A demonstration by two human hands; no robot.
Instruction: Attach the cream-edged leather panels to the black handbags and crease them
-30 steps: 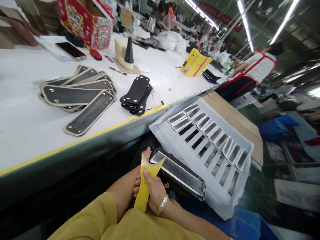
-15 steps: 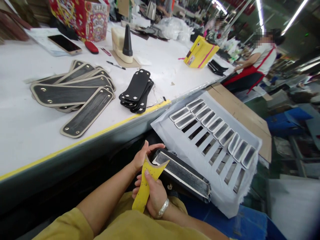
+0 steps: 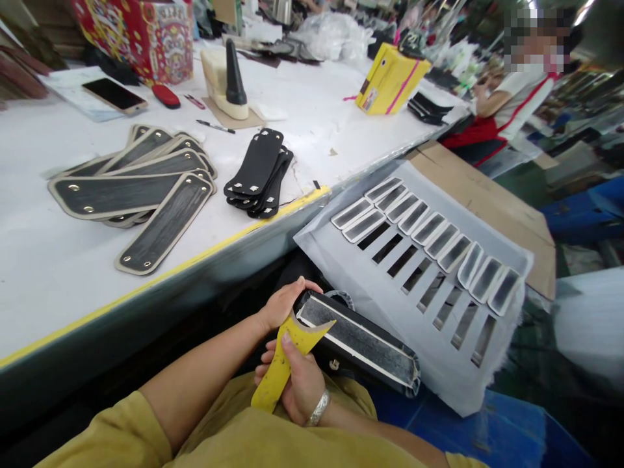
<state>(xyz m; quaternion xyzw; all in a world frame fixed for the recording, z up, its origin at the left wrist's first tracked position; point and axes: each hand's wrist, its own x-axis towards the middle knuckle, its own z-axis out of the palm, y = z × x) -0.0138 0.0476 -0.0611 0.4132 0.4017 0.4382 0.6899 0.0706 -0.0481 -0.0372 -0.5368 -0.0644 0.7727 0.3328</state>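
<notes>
Beside the littered workshop table (image 3: 316,133), right hand (image 3: 305,382) grips a yellow strip (image 3: 305,334); left hand (image 3: 284,307) touches a black case (image 3: 361,339), hold unclear.

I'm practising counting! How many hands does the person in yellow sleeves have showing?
2: the left hand at one end of the long black item, partly hidden, and the right hand gripping the yellow curved piece.

Phone (image 3: 115,95) lying on papers (image 3: 72,92); red patterned box (image 3: 146,44) standing behind; pen (image 3: 215,127) lying on counter (image 3: 316,117); yellow box (image 3: 387,81) sitting rightward.
</notes>
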